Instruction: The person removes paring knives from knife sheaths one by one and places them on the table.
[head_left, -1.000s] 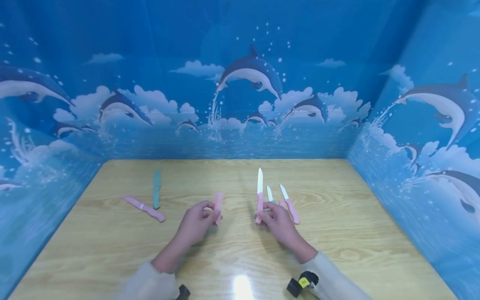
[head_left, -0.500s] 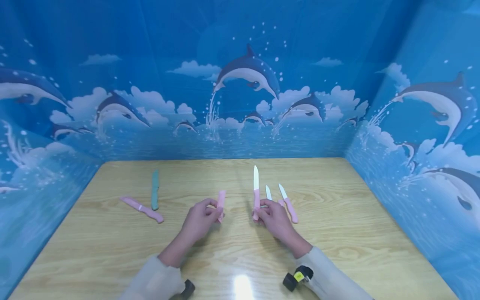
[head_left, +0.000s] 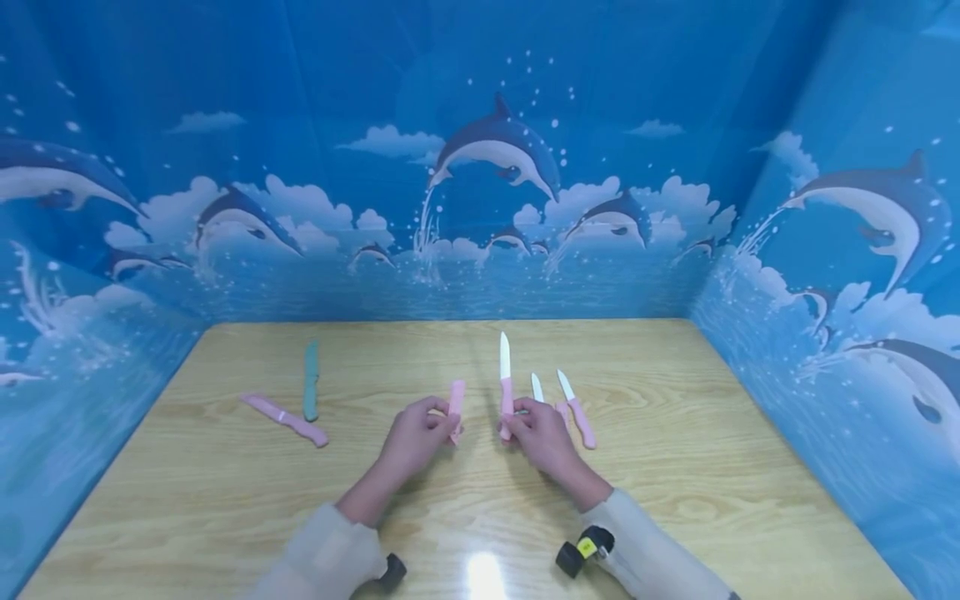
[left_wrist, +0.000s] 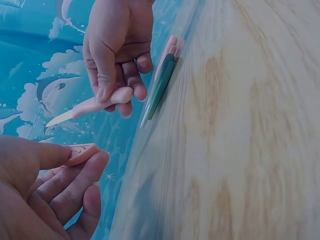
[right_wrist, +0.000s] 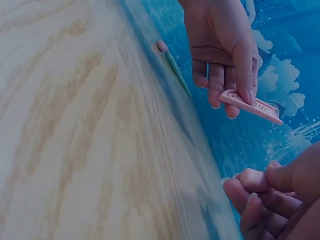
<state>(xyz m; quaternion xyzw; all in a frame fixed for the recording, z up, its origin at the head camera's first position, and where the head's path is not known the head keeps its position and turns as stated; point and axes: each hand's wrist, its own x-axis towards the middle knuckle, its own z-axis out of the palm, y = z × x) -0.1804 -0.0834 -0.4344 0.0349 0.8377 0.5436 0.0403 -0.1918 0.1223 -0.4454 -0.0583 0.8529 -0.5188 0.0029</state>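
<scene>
Left fingers (right_wrist: 215, 84) pinch a pink sheath (right_wrist: 261, 111) with legible letters "AMIC".

Hidden in your head view
Your right hand (head_left: 543, 433) partly covers the green knife (head_left: 537, 387) at its twelve o'clock.

Head view: bright, even; white glare (head_left: 486, 575) on near side of table (head_left: 225, 508); faint shadows below left hand (head_left: 412, 435) and right hand (head_left: 545, 435); backdrop (head_left: 315, 58) darkest along top. Wrist views: dimmer, muted; bluish shading toward table edge; distant green knife (right_wrist: 177, 75) soft, seemingly out of focus.
</scene>
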